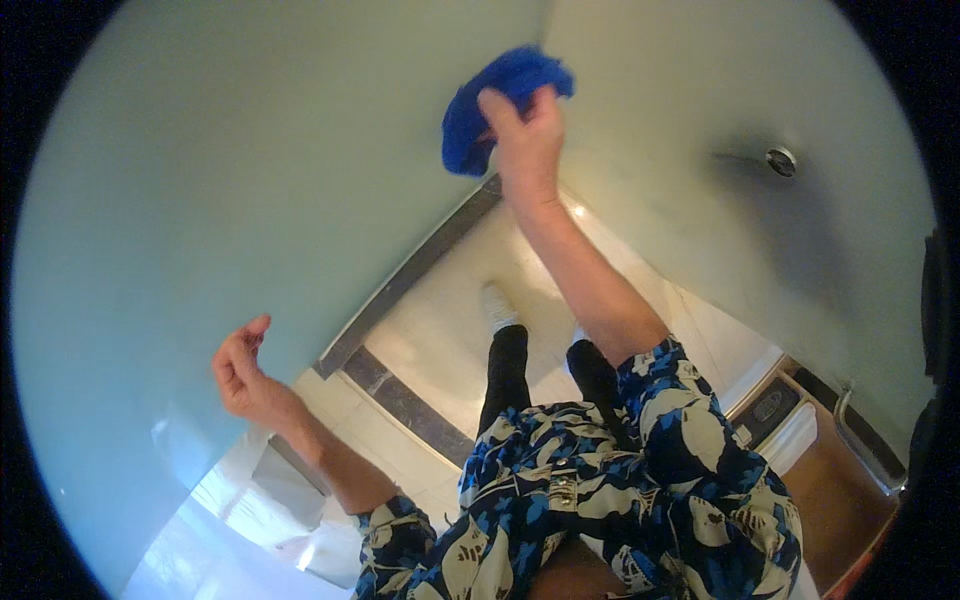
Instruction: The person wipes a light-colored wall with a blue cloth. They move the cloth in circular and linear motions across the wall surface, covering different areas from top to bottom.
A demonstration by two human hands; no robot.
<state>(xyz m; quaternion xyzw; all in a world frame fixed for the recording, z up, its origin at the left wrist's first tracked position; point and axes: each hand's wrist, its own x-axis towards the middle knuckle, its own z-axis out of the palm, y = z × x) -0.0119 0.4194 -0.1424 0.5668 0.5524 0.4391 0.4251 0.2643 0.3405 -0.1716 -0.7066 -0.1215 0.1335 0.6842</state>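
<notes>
A bunched bright blue cloth (469, 135) is in my right hand (529, 142), which reaches forward. The cloth lies against the pale green painted wall (315, 135), close to the corner where a second pale wall surface (660, 97) begins. My thumb and fingers press on its near side; part of the cloth is hidden behind them. Lower and to the left, my left hand (251, 375) is raised in front of the green wall with its fingers loosely bent and nothing in it. Whether it touches the wall, I cannot tell.
A round metal fitting (781, 161) sticks out of the right-hand surface. Dark skirting (420, 262) edges the light floor (442, 322), where my feet stand. At lower right are a bent metal bar (862, 435) and a brown surface (840, 502). A greyish object (289, 484) sits lower left.
</notes>
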